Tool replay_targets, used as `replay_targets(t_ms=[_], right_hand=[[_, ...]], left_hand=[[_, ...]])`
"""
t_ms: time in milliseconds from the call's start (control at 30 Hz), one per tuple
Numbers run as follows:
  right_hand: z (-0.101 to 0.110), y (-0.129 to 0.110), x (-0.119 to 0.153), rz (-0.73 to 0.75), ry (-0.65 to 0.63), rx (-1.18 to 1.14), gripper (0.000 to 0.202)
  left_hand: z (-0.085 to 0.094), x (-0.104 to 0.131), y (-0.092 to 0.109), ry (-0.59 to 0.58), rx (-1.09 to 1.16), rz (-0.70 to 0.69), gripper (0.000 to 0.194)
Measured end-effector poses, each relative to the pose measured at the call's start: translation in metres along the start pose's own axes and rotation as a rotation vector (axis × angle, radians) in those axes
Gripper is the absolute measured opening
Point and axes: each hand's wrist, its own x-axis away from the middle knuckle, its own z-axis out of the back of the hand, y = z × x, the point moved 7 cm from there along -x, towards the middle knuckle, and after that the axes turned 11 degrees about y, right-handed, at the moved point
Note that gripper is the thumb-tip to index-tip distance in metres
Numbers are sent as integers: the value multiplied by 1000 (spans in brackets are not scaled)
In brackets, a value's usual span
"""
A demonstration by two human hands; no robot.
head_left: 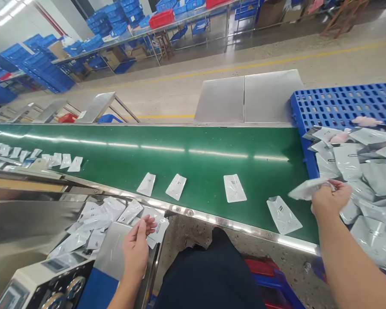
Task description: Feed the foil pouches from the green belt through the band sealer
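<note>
My right hand [331, 197] is closed on the edge of a white pouch [304, 189], held above the right end of the green conveyor belt [196, 165]. Just beyond that hand, a heap of similar pouches [349, 161] fills a blue crate [347, 105]. Loosely curled, with thumb and fingers apart, my left hand [137, 244] hovers by a pile of pouches [99, 219] on a metal worktop; I see nothing in its grip. Single pouches lie flat along the near side of the belt, among them one pouch [283, 215] near my right hand and another pouch [234, 188] farther left.
A machine with a display and metal rollers [64, 294] stands at lower left. More pouches [59, 160] lie in a row at the belt's left end. Metal tables [244, 96] adjoin the far side. Stacked blue bins [112, 17] fill the background. A red and blue stool [266, 279] is below.
</note>
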Motion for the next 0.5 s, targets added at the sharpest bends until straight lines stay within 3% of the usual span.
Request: replay_targets(t_ms=[67, 133, 200, 267, 367, 500], right_hand=[[15, 10, 13, 2, -48, -8, 72], [13, 16, 32, 73, -244, 77, 74], [1, 20, 59, 173, -477, 175, 54], [-12, 20, 83, 227, -589, 197, 24], [-30, 9, 103, 230, -567, 158, 8], [-60, -32, 115, 217, -522, 148, 33]], left_hand=[[-1, 0, -5, 6, 16, 28, 77], [-4, 2, -10, 13, 41, 60, 80], [-5, 4, -14, 9, 66, 78, 79], [-4, 8, -17, -4, 86, 75, 77], [11, 12, -19, 7, 112, 52, 73], [52, 20, -27, 124, 140, 64, 73]])
